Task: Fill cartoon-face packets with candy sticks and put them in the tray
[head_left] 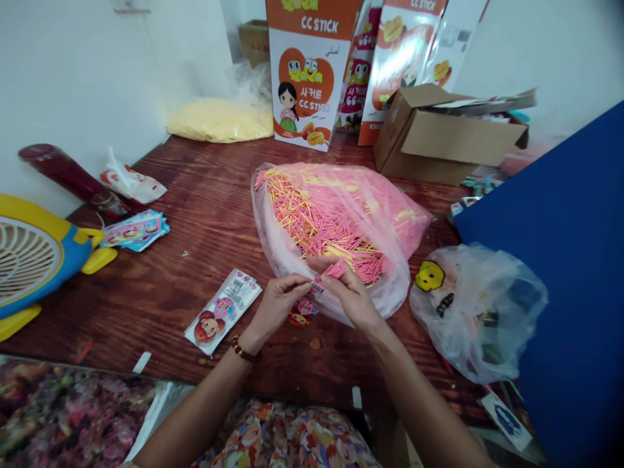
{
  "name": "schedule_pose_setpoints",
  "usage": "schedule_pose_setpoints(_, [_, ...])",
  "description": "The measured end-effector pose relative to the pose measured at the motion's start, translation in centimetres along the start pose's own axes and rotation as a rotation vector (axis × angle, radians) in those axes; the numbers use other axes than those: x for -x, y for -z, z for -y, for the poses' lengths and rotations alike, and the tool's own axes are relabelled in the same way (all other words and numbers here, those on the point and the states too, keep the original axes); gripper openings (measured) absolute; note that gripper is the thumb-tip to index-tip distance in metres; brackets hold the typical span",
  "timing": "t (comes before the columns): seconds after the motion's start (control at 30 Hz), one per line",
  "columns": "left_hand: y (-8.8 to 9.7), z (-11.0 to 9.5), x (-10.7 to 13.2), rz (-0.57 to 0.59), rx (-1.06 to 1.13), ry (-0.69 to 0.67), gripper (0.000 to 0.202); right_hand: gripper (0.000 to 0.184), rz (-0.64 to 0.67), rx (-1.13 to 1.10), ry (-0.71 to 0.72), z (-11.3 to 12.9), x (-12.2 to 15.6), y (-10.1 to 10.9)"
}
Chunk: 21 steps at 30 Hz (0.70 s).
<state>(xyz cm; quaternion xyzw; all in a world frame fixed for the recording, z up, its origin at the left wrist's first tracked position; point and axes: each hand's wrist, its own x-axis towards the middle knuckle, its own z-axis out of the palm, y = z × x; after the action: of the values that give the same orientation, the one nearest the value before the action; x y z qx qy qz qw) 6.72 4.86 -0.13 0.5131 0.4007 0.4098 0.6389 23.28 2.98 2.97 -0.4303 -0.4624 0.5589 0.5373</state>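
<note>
A large clear plastic bag (407, 273) lies open in the middle of the table, heaped with thin pink and yellow sticks (312, 221). At its near edge, my left hand (279, 300) pinches the end of a small printed packet (318, 285). The fingers of my right hand (355, 300) close around a small bundle of pink sticks (336, 268) at the packet's other end. How far the sticks reach into the packet I cannot tell. Left of my hands lies a stack of printed packets (223, 312), and a loose cartoon piece (299, 318) rests below them.
A knotted plastic bag (480, 312) sits at the right by a blue panel (556, 273). Cartons (312, 78) and an open cardboard box (448, 140) line the back. At the left are a fan (36, 253), blue-pink packets (136, 231), a dark red bottle (68, 175) and tissues (131, 184).
</note>
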Motion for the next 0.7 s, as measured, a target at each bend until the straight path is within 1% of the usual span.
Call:
schedule_pose_setpoints(0.07, [0.0,0.0,-0.1,0.015,0.042,0.007,0.02,0.04,0.01,0.056,0.047,0.7,-0.1,0.2])
schedule_pose_setpoints(0.1, [0.0,-0.1,-0.2,0.016,0.06,0.009,0.02,0.042,0.014,0.107,0.08,0.9,-0.2,0.3])
schedule_pose_setpoints(0.2, [-0.2,-0.1,-0.5,-0.014,0.125,0.0,0.019,0.039,0.081,0.4,0.175,1.2,-0.4,0.5])
schedule_pose_setpoints(0.27, [-0.3,0.0,-0.6,-0.03,0.162,-0.007,0.018,0.039,0.163,0.587,0.214,1.2,-0.5,0.6])
schedule_pose_setpoints(0.3, [-0.4,0.0,-0.7,-0.03,0.179,-0.007,0.018,0.04,0.205,0.636,0.221,1.3,-0.4,0.8])
schedule_pose_setpoints(0.37, [-0.3,0.0,-0.7,-0.027,0.218,-0.001,0.018,0.045,0.244,0.623,0.203,1.5,-0.4,1.3])
schedule_pose_setpoints(0.4, [-0.2,0.0,-0.7,-0.029,0.243,0.003,0.019,0.045,0.236,0.587,0.183,1.6,-0.3,1.6])
schedule_pose_setpoints(0.43, [-0.1,0.0,-0.6,-0.026,0.265,0.01,0.019,0.043,0.215,0.553,0.162,1.7,-0.3,1.9])
schedule_pose_setpoints(0.5, [0.2,-0.1,-0.5,-0.011,0.276,0.012,0.021,0.03,0.148,0.547,0.135,1.8,-0.1,2.2])
schedule_pose_setpoints(0.57, [0.6,-0.3,-0.3,0.004,0.199,-0.034,0.021,0.017,0.091,0.637,0.159,2.0,0.0,2.1])
schedule_pose_setpoints(0.6, [0.7,-0.4,-0.2,-0.002,0.135,-0.081,0.02,0.016,0.097,0.686,0.184,2.1,0.1,1.9])
schedule_pose_setpoints(0.7, [1.0,-0.7,0.1,-0.089,-0.021,-0.264,0.017,0.016,0.155,0.738,0.239,2.6,0.2,0.9])
